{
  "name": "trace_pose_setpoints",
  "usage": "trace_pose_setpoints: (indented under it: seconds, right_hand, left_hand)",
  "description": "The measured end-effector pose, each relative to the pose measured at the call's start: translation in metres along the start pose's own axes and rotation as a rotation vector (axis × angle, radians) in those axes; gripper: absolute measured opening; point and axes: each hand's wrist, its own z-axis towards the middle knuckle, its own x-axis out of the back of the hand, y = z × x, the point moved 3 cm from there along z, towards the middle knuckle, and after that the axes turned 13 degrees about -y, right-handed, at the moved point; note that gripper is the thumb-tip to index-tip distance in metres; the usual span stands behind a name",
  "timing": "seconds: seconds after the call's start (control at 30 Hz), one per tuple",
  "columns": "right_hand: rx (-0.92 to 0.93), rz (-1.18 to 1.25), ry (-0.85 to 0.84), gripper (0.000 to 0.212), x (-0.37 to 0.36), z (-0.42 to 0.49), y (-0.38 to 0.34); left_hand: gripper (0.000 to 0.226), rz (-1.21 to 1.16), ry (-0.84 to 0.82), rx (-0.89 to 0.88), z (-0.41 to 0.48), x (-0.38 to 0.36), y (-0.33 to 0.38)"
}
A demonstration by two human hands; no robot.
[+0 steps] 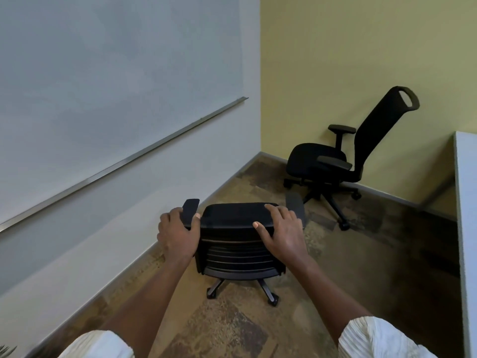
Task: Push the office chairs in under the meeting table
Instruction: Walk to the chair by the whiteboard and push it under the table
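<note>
A black office chair [237, 254] stands right in front of me with its slatted back toward me. My left hand [176, 233] grips the chair's left armrest [190, 206]. My right hand [282, 229] lies over the top right edge of its backrest, fingers curled on it. A second black office chair [333, 164] with a tall mesh back stands in the far corner by the yellow wall, turned to the left. The white meeting table [466, 202] shows only as a strip along the right edge.
A grey wall with a whiteboard and metal tray rail [124, 161] runs along the left, close to the near chair. Patterned brown carpet [374, 254] lies open between the chairs and the table. A grey table leg [436, 192] slants near the far wall.
</note>
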Motion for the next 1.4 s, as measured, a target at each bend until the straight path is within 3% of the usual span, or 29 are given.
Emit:
trace_pose_setpoints:
  seconds: [0.17, 0.3, 0.47, 0.63, 0.83, 1.1, 1.4]
  right_hand:
    - [-0.017, -0.040, -0.049, 0.069, -0.016, 0.042, -0.004]
    - [-0.037, -0.054, -0.156, 0.073, -0.039, 0.082, 0.000]
    - [-0.101, -0.094, -0.316, 0.080, -0.067, 0.111, 0.006]
    - [-0.133, -0.203, -0.448, 0.102, -0.085, 0.127, 0.016]
    - [-0.110, -0.278, -0.464, 0.116, -0.090, 0.126, 0.016]
    - [-0.155, -0.220, -0.458, 0.101, -0.080, 0.120, 0.015]
    - [-0.214, -0.230, -0.388, 0.105, -0.076, 0.094, 0.013]
  left_hand:
    - [0.059, 0.065, -0.047, 0.151, 0.058, -0.002, -0.021]
    - [0.069, 0.223, -0.279, 0.290, 0.111, -0.026, -0.045]
    - [0.076, 0.366, -0.427, 0.322, 0.155, -0.043, -0.054]
    - [0.079, 0.413, -0.535, 0.374, 0.178, -0.059, -0.057]
    - [0.080, 0.540, -0.557, 0.413, 0.171, -0.072, -0.050]
    - [0.085, 0.600, -0.601, 0.369, 0.182, -0.075, -0.037]
    - [0.087, 0.631, -0.625, 0.319, 0.172, -0.082, -0.033]
